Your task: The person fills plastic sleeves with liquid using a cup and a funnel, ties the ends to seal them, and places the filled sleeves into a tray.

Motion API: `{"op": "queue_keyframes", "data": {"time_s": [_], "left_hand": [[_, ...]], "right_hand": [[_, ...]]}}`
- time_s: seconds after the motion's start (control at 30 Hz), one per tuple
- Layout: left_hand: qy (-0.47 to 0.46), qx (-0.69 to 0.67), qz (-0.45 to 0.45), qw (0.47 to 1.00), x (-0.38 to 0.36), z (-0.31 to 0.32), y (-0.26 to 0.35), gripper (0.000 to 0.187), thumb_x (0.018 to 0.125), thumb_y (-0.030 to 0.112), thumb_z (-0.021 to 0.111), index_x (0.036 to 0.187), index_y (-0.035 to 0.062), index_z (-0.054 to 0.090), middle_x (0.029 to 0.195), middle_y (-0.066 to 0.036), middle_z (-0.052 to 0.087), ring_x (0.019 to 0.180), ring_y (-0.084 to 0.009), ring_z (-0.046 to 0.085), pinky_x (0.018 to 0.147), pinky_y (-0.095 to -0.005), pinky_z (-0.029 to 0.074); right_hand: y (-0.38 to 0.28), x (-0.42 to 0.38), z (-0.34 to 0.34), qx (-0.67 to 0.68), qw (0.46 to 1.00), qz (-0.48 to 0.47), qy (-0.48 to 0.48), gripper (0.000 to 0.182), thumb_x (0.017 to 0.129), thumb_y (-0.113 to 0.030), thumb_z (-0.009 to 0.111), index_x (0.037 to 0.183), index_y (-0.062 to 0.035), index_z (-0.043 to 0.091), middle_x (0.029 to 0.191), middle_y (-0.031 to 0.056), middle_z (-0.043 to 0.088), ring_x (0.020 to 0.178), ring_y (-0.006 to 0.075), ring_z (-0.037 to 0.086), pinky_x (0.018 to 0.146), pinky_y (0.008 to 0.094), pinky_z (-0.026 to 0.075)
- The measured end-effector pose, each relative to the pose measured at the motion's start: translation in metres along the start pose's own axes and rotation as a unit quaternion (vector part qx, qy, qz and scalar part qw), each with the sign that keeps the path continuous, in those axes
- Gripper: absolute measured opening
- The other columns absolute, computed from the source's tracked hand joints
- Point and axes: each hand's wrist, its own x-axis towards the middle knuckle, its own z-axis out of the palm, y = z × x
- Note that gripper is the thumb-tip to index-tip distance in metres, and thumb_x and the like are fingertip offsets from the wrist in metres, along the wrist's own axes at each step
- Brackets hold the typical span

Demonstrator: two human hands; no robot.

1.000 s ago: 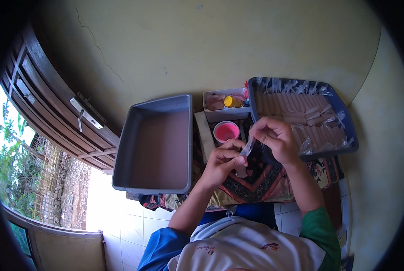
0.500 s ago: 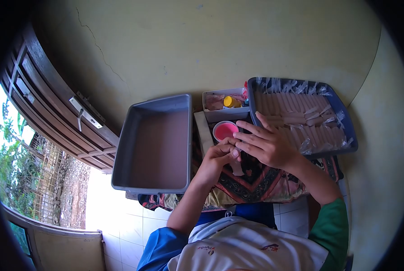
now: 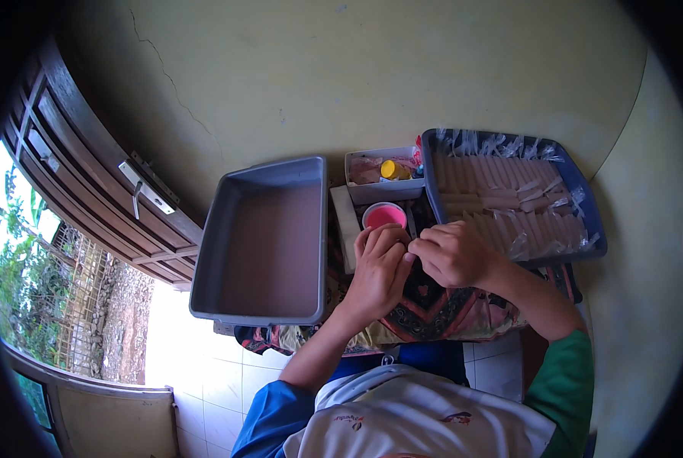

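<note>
My left hand (image 3: pixel 380 269) is closed, its fingers curled, in front of a cup of pink liquid (image 3: pixel 385 216). A small plastic tube bag of brownish liquid, seen below this hand earlier, is now mostly hidden behind the fingers. Right beside it, my right hand (image 3: pixel 454 256) is closed in a pinch, fingertips meeting the left hand's at the bag's end. The exact grip there is too small to make out. To the right, a dark blue tray (image 3: pixel 597 229) holds rows of similar filled tubes (image 3: pixel 502 174).
On the left stands a large grey tub (image 3: pixel 320 229) with brown liquid (image 3: pixel 273 248). A white box (image 3: pixel 387 191) behind the cup holds a yellow-lidded jar (image 3: pixel 392 169). A pale block (image 3: pixel 345 229) lies beside the tub. Patterned cloth (image 3: pixel 433 324) covers the table.
My right hand's spread fingers have closed into a pinch. My left hand has turned over, knuckles up, and the brownish tube below it has gone out of sight.
</note>
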Motion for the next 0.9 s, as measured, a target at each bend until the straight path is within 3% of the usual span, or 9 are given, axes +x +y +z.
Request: {"op": "queue_keyframes", "data": {"time_s": [0.07, 0.13, 0.23, 0.3, 0.4, 0.5, 0.6, 0.67, 0.9], "left_hand": [[-0.005, -0.043, 0.002, 0.999, -0.001, -0.002, -0.003, 0.02, 0.092, 0.011, 0.047, 0.103, -0.0031, 0.057, 0.115, -0.016, 0.053, 0.113, -0.0316, 0.048, 0.103, -0.0413, 0.027], [-0.011, -0.087, 0.006, 0.996, -0.001, -0.002, -0.006, 0.019, 0.092, 0.01, 0.047, 0.102, -0.0034, 0.058, 0.114, -0.016, 0.054, 0.113, -0.0316, 0.048, 0.102, -0.0405, 0.027], [-0.02, -0.176, -0.011, 0.984, -0.003, -0.002, -0.012, 0.019, 0.091, 0.009, 0.049, 0.089, -0.0045, 0.062, 0.114, -0.016, 0.055, 0.112, -0.0297, 0.049, 0.1, -0.0384, 0.03], [-0.039, -0.288, -0.069, 0.954, -0.005, -0.003, -0.014, 0.025, 0.09, 0.01, 0.051, 0.075, -0.0046, 0.065, 0.115, -0.015, 0.056, 0.112, -0.0274, 0.049, 0.098, -0.0372, 0.032], [-0.043, -0.328, -0.102, 0.938, -0.005, -0.006, -0.013, 0.024, 0.089, 0.012, 0.057, 0.07, -0.0024, 0.062, 0.112, -0.012, 0.057, 0.11, -0.0274, 0.049, 0.098, -0.0371, 0.034], [-0.042, -0.336, -0.13, 0.932, -0.006, -0.007, -0.011, 0.019, 0.085, 0.013, 0.062, 0.074, -0.0016, 0.067, 0.11, -0.011, 0.059, 0.11, -0.0261, 0.05, 0.099, -0.0377, 0.033], [-0.04, -0.292, -0.101, 0.95, -0.006, -0.01, -0.015, 0.011, 0.078, 0.012, 0.069, 0.079, 0.0015, 0.073, 0.106, -0.009, 0.061, 0.11, -0.0252, 0.05, 0.099, -0.0387, 0.033], [-0.03, -0.293, -0.115, 0.949, -0.006, -0.008, -0.015, 0.009, 0.076, 0.01, 0.071, 0.08, 0.0031, 0.074, 0.105, -0.008, 0.062, 0.113, -0.0251, 0.048, 0.1, -0.0394, 0.033], [-0.019, -0.314, -0.167, 0.934, -0.005, -0.011, -0.013, 0.014, 0.07, 0.007, 0.076, 0.084, 0.0044, 0.077, 0.102, -0.007, 0.062, 0.112, -0.0223, 0.05, 0.1, -0.0388, 0.034]], "right_hand": [[0.002, 0.001, -0.007, 0.039, 0.999, -0.023, 0.005, 0.016, 0.076, -0.014, 0.067, 0.085, -0.0047, 0.057, 0.064, 0.0074, 0.056, 0.056, 0.0271, 0.061, 0.049, 0.0367, 0.047], [0.001, 0.003, -0.011, 0.06, 0.998, -0.023, 0.001, 0.016, 0.076, -0.013, 0.068, 0.085, -0.0051, 0.057, 0.064, 0.0071, 0.058, 0.057, 0.0271, 0.062, 0.05, 0.0367, 0.048], [0.004, 0.0, -0.009, 0.084, 0.996, -0.021, -0.008, 0.017, 0.075, -0.012, 0.07, 0.085, -0.0055, 0.058, 0.066, 0.0066, 0.061, 0.059, 0.0268, 0.064, 0.051, 0.0361, 0.05], [0.007, -0.001, -0.008, 0.088, 0.996, -0.02, -0.014, 0.017, 0.074, -0.012, 0.07, 0.085, -0.0055, 0.058, 0.069, 0.0064, 0.063, 0.06, 0.0266, 0.065, 0.053, 0.0355, 0.051], [0.008, -0.003, -0.008, 0.098, 0.995, -0.021, -0.005, 0.014, 0.075, -0.009, 0.069, 0.083, -0.0048, 0.059, 0.069, 0.0066, 0.064, 0.06, 0.0263, 0.065, 0.054, 0.0349, 0.052], [0.007, -0.004, -0.01, 0.122, 0.993, -0.004, 0.002, 0.01, 0.077, -0.008, 0.068, 0.081, -0.0041, 0.059, 0.07, 0.007, 0.066, 0.061, 0.0267, 0.066, 0.054, 0.0344, 0.052], [0.004, -0.004, -0.011, 0.152, 0.988, 0.029, 0.009, 0.009, 0.08, -0.009, 0.067, 0.078, -0.0037, 0.06, 0.071, 0.0082, 0.066, 0.062, 0.0278, 0.066, 0.054, 0.0348, 0.052], [0.002, -0.005, -0.013, 0.198, 0.976, 0.094, 0.005, 0.009, 0.082, -0.007, 0.066, 0.078, -0.0012, 0.06, 0.068, 0.0107, 0.063, 0.063, 0.0273, 0.065, 0.056, 0.0342, 0.049], [0.0, -0.002, -0.02, 0.231, 0.957, 0.174, -0.027, 0.015, 0.085, -0.013, 0.065, 0.078, -0.0004, 0.06, 0.069, 0.014, 0.062, 0.064, 0.0311, 0.061, 0.06, 0.0377, 0.046]]}}
